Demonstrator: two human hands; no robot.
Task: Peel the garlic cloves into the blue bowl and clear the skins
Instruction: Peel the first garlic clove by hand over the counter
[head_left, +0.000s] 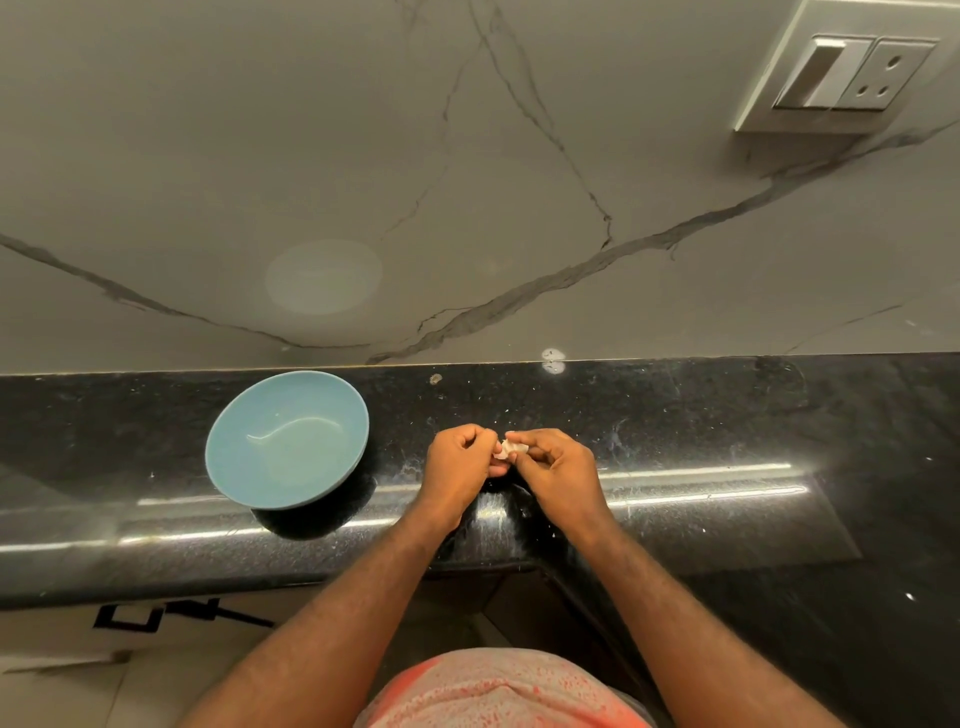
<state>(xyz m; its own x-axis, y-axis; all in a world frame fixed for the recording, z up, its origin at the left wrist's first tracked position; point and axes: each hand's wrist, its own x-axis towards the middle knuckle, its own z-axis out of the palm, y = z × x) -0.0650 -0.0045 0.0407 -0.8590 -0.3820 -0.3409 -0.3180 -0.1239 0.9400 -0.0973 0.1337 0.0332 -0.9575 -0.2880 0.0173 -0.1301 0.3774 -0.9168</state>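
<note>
Forearms reach over the front edge of the black countertop (727, 415), and both hands meet near its middle. The left hand (460, 462) and right hand (553, 467) each pinch one garlic clove (511, 449) in curled fingers, just above the surface. Peeling looks to be the step in hand. Next, the skin must come free and the bare clove go left into the blue bowl (291, 441), which sits toward the back edge and seems to hold nothing. Fingers hide most of the clove, so how much skin is on it is unclear. No other cloves show.

nothing legible anywhere (black marks (156, 616) can't be read)
</note>
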